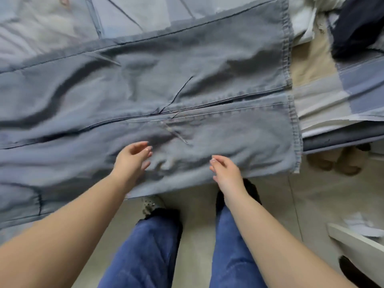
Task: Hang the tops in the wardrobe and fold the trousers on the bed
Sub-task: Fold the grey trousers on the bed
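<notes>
A pair of grey-blue trousers [187,90] lies spread across the bed [324,96], both legs side by side with the hems at the right. The near leg hangs over the bed's front edge. My left hand [133,159] hovers just above the near leg, fingers loosely bent and holding nothing. My right hand [225,171] sits over the same leg near its lower edge, fingers relaxed and slightly curled, with no cloth in them.
A dark navy garment [357,26] lies at the bed's far right corner on the patchwork cover. A white furniture edge [357,242] juts in at the lower right. My legs and feet stand on the tiled floor [291,194] below the bed edge.
</notes>
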Demonstrator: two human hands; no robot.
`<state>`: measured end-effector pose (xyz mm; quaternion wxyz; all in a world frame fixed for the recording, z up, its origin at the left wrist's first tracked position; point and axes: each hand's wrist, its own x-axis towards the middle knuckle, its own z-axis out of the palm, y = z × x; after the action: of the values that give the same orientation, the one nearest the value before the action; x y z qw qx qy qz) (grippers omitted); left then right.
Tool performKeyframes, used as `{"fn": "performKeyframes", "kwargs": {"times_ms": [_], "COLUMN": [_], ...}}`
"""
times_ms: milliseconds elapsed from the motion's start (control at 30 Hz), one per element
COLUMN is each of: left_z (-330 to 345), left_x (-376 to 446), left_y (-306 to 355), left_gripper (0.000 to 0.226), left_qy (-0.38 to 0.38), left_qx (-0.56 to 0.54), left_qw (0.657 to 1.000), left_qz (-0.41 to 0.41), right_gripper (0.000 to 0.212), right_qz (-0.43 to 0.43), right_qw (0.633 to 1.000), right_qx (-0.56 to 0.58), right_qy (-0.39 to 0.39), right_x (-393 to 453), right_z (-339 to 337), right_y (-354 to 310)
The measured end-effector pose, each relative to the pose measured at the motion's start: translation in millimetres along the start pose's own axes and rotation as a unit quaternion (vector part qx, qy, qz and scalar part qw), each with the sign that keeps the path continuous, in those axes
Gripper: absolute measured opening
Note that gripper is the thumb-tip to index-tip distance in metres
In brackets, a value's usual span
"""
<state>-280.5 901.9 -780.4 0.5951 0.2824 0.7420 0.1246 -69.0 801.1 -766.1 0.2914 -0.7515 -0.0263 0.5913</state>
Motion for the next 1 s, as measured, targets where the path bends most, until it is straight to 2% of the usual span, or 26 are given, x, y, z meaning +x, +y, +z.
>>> {"fn": "performKeyframes", "kwargs": {"times_ms": [133, 233, 333, 500, 533, 633, 700, 867, 933, 1000], "left_z": [-115, -199, -264, -321, -331, -358, -370, -384, -389, -397], "left_x": [-47, -67, -73, -58, -53, -34, -22, 1, 4, 6], "left_y": [-55, -91, -121, -148, -152, -165, -170, -179, -180, -180], "left_gripper": [0.012, 0.013, 0.016, 0.005, 0.009, 0.040, 0.049, 0.040, 0.033, 0.038], "left_qy": [0.045, 0.084, 0.133, 0.176, 0.183, 0.191, 0.182, 0.150, 0.164, 0.190], "left_qx": [-0.089, -0.149, -0.198, -0.251, -0.260, -0.312, -0.369, -0.455, -0.472, -0.490], "left_qw": [0.994, 0.984, 0.967, 0.946, 0.940, 0.916, 0.894, 0.864, 0.853, 0.839], "left_qz": [-0.034, -0.058, -0.087, -0.109, -0.120, -0.164, -0.179, -0.152, -0.150, -0.141], "right_gripper": [0.010, 0.018, 0.029, 0.041, 0.043, 0.050, 0.055, 0.047, 0.039, 0.030], "right_qz": [0.075, 0.112, 0.163, 0.229, 0.239, 0.266, 0.270, 0.257, 0.241, 0.222], "right_qw": [0.982, 0.967, 0.956, 0.947, 0.946, 0.940, 0.937, 0.943, 0.941, 0.935], "right_qx": [0.071, 0.074, 0.074, 0.084, 0.090, 0.121, 0.150, 0.200, 0.231, 0.274], "right_qy": [-0.156, -0.218, -0.233, -0.208, -0.200, -0.177, -0.162, -0.074, -0.046, -0.043], "right_x": [-66, -101, -122, -131, -132, -132, -130, -126, -126, -128], "right_z": [119, 198, 259, 322, 335, 372, 390, 422, 430, 434], "right_y": [30, 53, 74, 106, 112, 122, 124, 135, 139, 136]}}
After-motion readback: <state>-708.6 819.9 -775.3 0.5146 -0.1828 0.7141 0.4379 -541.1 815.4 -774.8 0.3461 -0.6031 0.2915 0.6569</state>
